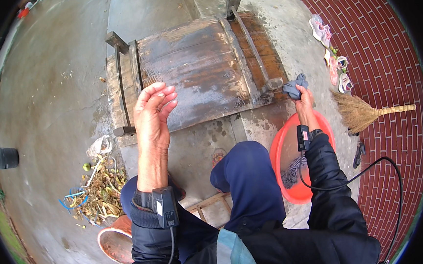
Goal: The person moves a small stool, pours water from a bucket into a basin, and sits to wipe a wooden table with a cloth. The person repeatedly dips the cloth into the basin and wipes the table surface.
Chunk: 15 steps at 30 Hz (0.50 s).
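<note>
My right hand (305, 101) grips a bunched grey cloth (295, 87) beside the near right corner of an overturned wooden table (192, 70). The planks of its underside are wet and shiny, and its legs and stretchers stick up at both ends. My left hand (155, 114) is raised over the table's near left part, holding nothing, its fingers loosely curled and apart. Below my right forearm stands a red plastic basin (277, 156) of murky water, with a dark patterned cloth (291, 172) in it.
A straw broom (361, 110) and several shoes (320, 30) lie along the red brick wall (388, 83). At left are a heap of dry leaves (103, 193), a tipped orange bucket (116, 241) and a black bucket (6, 158). Cables hang from both wrist devices.
</note>
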Each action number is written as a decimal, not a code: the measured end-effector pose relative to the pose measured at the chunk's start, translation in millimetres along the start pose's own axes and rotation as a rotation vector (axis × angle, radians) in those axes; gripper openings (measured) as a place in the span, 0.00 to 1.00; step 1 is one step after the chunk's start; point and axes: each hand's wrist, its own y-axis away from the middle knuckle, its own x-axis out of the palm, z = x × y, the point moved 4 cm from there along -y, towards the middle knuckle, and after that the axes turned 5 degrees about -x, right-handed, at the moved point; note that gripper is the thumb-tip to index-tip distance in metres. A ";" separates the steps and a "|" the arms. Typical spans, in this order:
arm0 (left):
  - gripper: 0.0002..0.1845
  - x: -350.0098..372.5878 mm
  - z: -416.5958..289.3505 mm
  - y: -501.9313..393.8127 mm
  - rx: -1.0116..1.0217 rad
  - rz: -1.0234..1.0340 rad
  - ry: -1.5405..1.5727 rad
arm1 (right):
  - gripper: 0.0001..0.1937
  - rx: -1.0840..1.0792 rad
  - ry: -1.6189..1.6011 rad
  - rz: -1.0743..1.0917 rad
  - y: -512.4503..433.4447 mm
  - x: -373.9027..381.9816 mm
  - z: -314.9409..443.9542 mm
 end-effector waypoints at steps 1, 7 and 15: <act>0.08 0.5 -0.2 0.1 -0.001 -0.001 0.002 | 0.15 -0.012 0.040 -0.020 2.8 1.5 4.3; 0.08 5.1 -0.7 -1.4 -0.012 0.020 0.014 | 0.14 -0.194 0.037 0.108 15.7 44.0 46.4; 0.08 5.4 -2.8 -1.9 -0.023 0.018 0.023 | 0.17 -0.234 0.197 0.414 -8.9 151.1 87.2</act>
